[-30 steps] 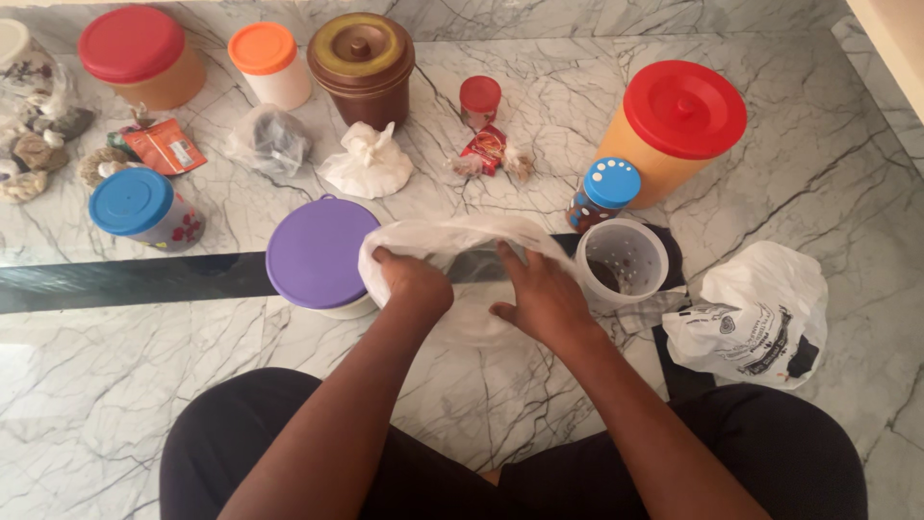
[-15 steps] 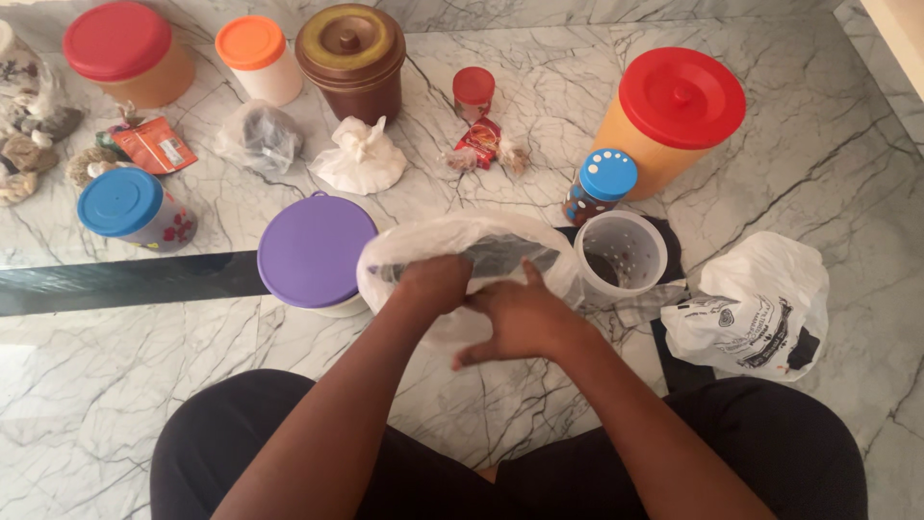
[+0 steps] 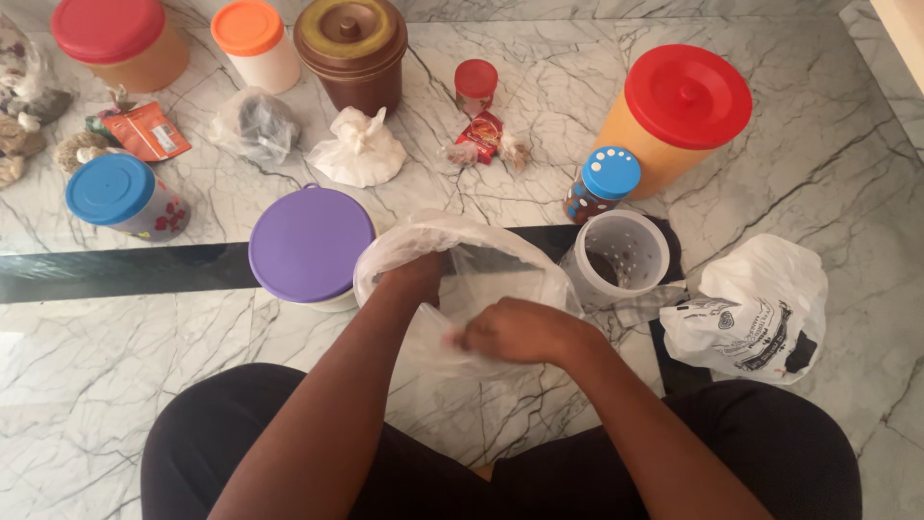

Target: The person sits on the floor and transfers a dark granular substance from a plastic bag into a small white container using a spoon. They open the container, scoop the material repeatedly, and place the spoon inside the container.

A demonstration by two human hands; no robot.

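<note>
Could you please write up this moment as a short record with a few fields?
setting: person seated on a marble floor, containers spread around
left hand: reaches into the mouth of the clear plastic bag
right hand: grips the bag's near edge
left of bag: tub with purple lid
right of bag: open white jar, printed white bag
far side: orange container with red lid, brown jar, blue-lidded jar
</note>
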